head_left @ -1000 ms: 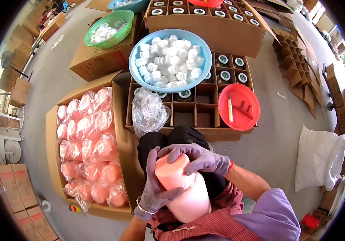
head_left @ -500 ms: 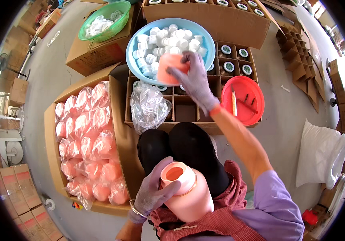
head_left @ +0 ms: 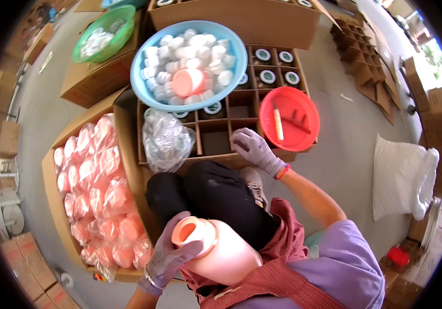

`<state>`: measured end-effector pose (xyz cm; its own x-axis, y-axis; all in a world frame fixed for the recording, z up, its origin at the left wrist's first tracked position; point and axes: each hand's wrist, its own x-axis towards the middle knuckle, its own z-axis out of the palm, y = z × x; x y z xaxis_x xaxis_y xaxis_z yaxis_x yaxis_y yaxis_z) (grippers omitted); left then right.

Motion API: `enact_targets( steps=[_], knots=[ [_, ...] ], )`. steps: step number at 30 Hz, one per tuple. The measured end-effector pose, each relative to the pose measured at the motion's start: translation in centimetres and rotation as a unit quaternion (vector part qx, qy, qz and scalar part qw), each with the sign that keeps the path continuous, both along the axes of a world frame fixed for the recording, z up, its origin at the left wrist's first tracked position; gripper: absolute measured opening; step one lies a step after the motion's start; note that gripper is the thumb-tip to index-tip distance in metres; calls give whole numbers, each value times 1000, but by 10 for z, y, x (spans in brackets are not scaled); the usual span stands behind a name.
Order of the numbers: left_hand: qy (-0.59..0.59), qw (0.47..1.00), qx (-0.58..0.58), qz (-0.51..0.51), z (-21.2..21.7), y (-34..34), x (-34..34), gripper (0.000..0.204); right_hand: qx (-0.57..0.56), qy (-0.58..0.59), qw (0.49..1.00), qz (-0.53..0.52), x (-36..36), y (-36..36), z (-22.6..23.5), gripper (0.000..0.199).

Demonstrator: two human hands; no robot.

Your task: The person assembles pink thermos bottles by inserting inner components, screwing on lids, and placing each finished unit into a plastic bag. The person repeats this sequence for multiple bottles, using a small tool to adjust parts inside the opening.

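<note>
Left hand, in a grey knit glove, low in the frame left of centre: grip wrapped tight round the neck of a pale peach plastic jar, fingers curled under the open orange-rimmed mouth, thumb across the rim. Jar tilted, mouth toward the left, body resting against the lap just above the red checked apron.

Right hand, gloved likewise, at mid-frame right of centre: grip loose and empty, fingers half spread, resting on the front edge of a brown cardboard box with square divider cells. Well apart from the jar, dark trousers between the two.

Peach round lid lying on the heap of small white caps inside a light blue plastic basin, upper centre, far from both hands. Just right of the right hand, a red round plastic bowl holding a few small tools. Left of the divider box, a clear plastic bag of caps. Along the left side, an open carton of peach jars in plastic wrap. Upper left, a green basin on another box.
</note>
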<state>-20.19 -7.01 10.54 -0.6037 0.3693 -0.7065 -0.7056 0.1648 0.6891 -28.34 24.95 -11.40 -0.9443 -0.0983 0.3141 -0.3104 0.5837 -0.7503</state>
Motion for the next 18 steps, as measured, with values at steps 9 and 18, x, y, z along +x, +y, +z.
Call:
enact_targets(
  steps=[9,18],
  knots=[
    [44,998,43,-7,13,6,16,76,237,-213,907,-276,15,134,-16,23],
    [499,858,-114,37,127,-2,20,74,348,-232,867,-269,-5,115,-35,36]
  ],
)
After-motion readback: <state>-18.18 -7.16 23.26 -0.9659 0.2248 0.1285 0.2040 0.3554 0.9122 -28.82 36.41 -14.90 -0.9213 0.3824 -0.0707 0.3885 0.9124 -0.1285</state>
